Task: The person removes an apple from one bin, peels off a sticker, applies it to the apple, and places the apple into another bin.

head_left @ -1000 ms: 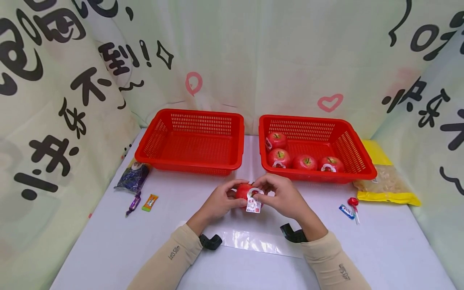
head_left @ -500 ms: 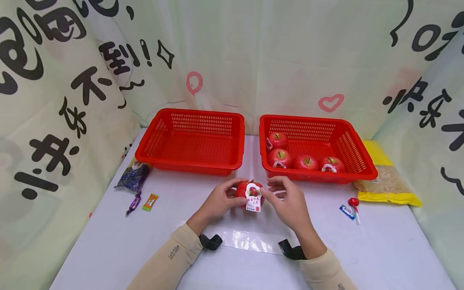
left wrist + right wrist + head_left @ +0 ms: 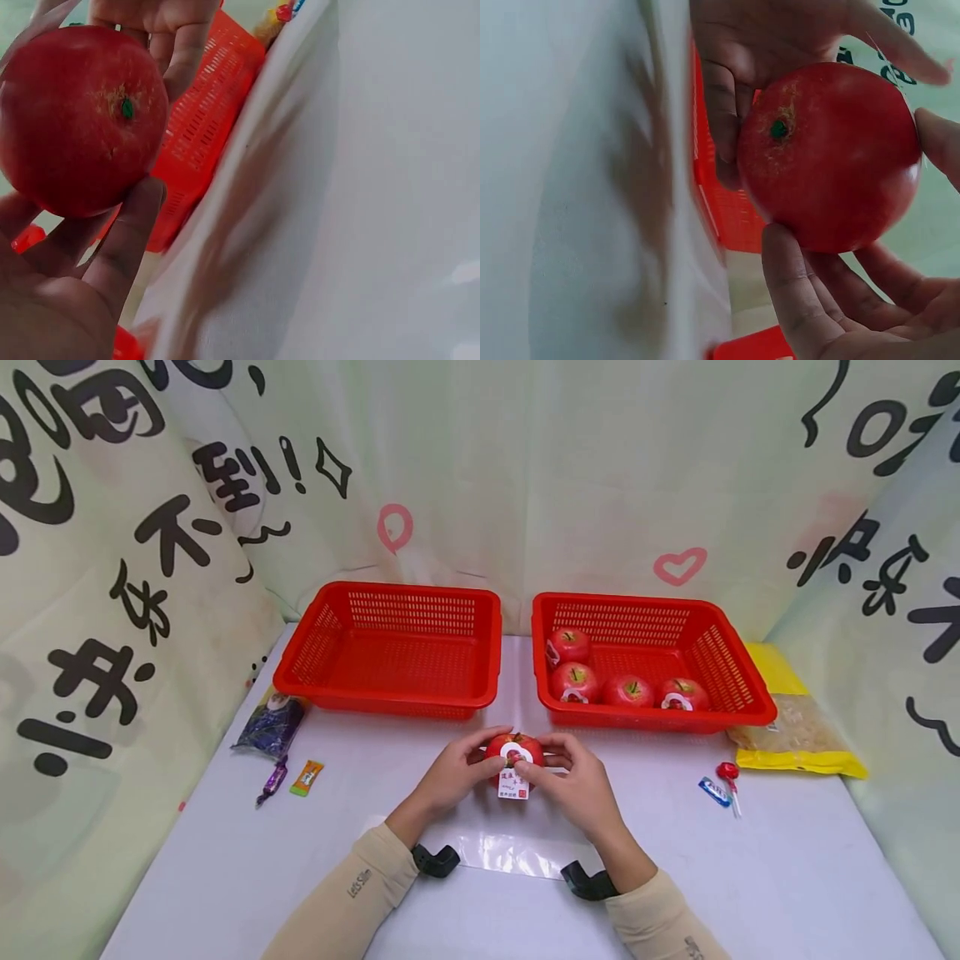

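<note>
A red apple (image 3: 534, 747) is held up over the table between both hands, a white printed label (image 3: 513, 787) on the side facing me. My left hand (image 3: 452, 774) grips the apple from the left, fingers behind and thumb at the label's edge. From the right, my right hand (image 3: 576, 785) holds it too, its thumb on the label and its fingers round the far side. In the left wrist view, the underside of the apple (image 3: 67, 142) shows a green spot. Fingers of both hands also surround the apple (image 3: 840, 172) in the right wrist view.
Two red baskets stand behind: the left basket (image 3: 405, 703) and the right basket (image 3: 645, 720), which holds several apples (image 3: 628, 692). Clear plastic (image 3: 517, 853) lies below the hands. Candies (image 3: 306, 778) and a dark packet (image 3: 270, 724) sit left; a lollipop (image 3: 727, 772) and yellow bag (image 3: 798, 731) sit right.
The right hand first eased its fingers off the apple, then closed them round its right side again, with its thumb on the label. The left hand keeps its grip.
</note>
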Available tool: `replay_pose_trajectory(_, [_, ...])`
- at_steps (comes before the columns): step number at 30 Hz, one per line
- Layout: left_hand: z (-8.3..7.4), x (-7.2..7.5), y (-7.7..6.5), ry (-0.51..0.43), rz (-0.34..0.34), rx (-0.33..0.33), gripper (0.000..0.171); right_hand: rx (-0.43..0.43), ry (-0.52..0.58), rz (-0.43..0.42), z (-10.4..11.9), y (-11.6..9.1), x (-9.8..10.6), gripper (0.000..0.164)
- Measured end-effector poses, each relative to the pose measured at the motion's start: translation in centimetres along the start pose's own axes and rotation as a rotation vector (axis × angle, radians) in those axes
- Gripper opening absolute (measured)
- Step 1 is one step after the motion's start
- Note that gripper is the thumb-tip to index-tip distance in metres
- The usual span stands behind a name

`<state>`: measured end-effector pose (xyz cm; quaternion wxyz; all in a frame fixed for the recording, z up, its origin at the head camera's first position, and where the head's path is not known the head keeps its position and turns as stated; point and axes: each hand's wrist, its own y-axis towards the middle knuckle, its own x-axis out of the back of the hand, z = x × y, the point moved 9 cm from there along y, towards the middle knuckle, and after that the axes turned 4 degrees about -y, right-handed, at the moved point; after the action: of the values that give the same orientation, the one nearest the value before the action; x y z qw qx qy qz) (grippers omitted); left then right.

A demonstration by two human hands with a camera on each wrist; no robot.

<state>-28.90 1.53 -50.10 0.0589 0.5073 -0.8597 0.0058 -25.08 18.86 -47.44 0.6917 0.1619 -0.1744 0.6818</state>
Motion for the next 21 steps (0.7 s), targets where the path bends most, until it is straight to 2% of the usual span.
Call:
replay_pose_trajectory(3, [0.08,0.04,-0.02,0.008,-0.023,0.026,0.060,0.017,-0.003,-0.011,0.08,0.06,-0.15,0.055])
replay_pose_trajectory(10, [0.25,0.18,-0.05,0.049,-0.055,0.034,0.056,0.010,-0.001,-0.001,-0.15,0.03,-0.45,0.060])
replay_pose_trajectory(14, [0.19,0.06,-0.07,0.049,-0.041,0.022,0.058,0.006,0.006,0.000,-0.40,0.08,-0.46,0.061])
replay_pose_trajectory(21, [0.53,-0.19,0.07,0.037,0.004,0.042,0.078,0.001,-0.002,0.000,-0.75,0.28,-0.25,0.058])
